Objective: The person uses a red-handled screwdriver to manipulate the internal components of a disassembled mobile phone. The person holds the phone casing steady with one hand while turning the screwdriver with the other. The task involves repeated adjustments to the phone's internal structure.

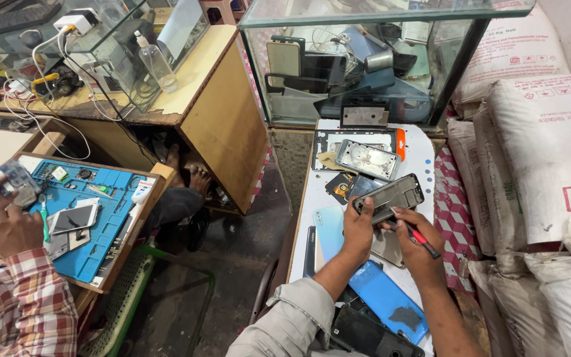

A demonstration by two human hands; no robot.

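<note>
The fingers [359, 206] of the left hand [358, 228] are curled and clamped on the near end of a grey opened phone body with its back cover off [391, 196], holding it tilted just above the white desk [424, 155]. The right hand [412, 239] sits just beside it, its fingers closed on a slim red-handled screwdriver [421, 239] whose dark end points out toward the lower right, while the hand itself touches the lower edge of the phone body. Beneath the two hands lie a pale blue phone back panel [328, 228] and, nearer the person, a bright blue phone back cover [388, 297] with a dark patch on it; a black phone case [368, 334] rests at the near edge, by the grey sleeve [292, 320] of the left arm. Farther along the desk lie a silver phone frame with round marks inside [367, 159], a small black card with an orange spot [340, 187], and an orange strip [400, 143] at the edge of a dark tray. Behind these stands a glass display case [365, 59] filled with phones and parts. White woven sacks [543, 152] are stacked to the right. To the left, a co-worker in a red checked sleeve [18, 301] holds a small part [14, 180] in both hands over a blue work mat [94, 218] strewn with tools and a white phone.
</note>
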